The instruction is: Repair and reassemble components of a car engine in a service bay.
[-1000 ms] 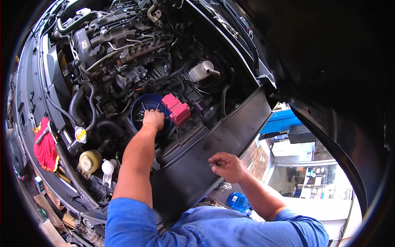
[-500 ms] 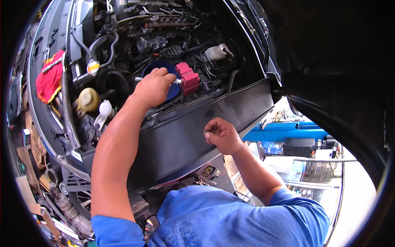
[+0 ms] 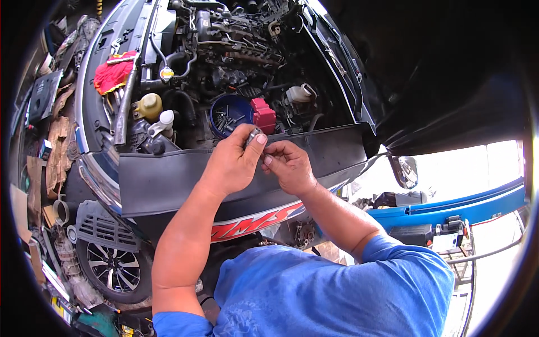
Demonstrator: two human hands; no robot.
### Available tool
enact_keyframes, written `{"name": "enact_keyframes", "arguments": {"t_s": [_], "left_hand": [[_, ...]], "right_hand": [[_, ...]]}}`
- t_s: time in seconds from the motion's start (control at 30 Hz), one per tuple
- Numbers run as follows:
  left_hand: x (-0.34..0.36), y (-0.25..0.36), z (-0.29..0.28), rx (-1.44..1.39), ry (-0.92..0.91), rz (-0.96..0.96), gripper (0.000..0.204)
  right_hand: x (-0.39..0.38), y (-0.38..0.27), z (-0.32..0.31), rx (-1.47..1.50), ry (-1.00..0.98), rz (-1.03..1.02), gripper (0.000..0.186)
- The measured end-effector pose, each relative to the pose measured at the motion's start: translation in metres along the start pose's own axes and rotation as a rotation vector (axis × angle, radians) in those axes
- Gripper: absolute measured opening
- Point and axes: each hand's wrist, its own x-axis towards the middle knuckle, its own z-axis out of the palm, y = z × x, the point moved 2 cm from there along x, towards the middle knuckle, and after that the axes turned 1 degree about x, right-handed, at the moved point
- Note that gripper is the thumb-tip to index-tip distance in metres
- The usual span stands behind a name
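Note:
My left hand (image 3: 233, 163) pinches a small metal bolt (image 3: 252, 136) between thumb and fingers above a black fender cover (image 3: 168, 180) draped over the car's side. My right hand (image 3: 289, 165) meets it there, its fingertips touching the same small part. Just behind the hands a blue bowl (image 3: 227, 115) holding several metal fasteners sits in the engine bay, next to a red battery terminal cover (image 3: 264, 115).
The open engine bay holds hoses, a yellow-capped reservoir (image 3: 147, 105), a white reservoir (image 3: 300, 92) and a red rag (image 3: 115, 73). A front wheel (image 3: 115, 269) and a black grille piece (image 3: 104, 227) lie lower left, amid cardboard clutter. A side mirror (image 3: 405, 171) and blue lift arm (image 3: 471, 205) are right.
My left hand has drawn back from the blue bowl with a small bolt, and my right hand has risen from the cover's edge to meet it. The view has shifted.

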Motion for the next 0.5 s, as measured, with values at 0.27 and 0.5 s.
{"name": "enact_keyframes", "arguments": {"t_s": [0.27,0.5], "left_hand": [[-0.027,0.012,0.049,-0.266,0.069,-0.046,0.017],[-0.022,0.012,0.115,-0.391,-0.027,-0.158,0.021]], "right_hand": [[-0.032,-0.052,-0.020,-0.458,-0.016,-0.566,0.023],[-0.059,-0.087,-0.061,-0.638,0.043,-0.845,0.022]]}}
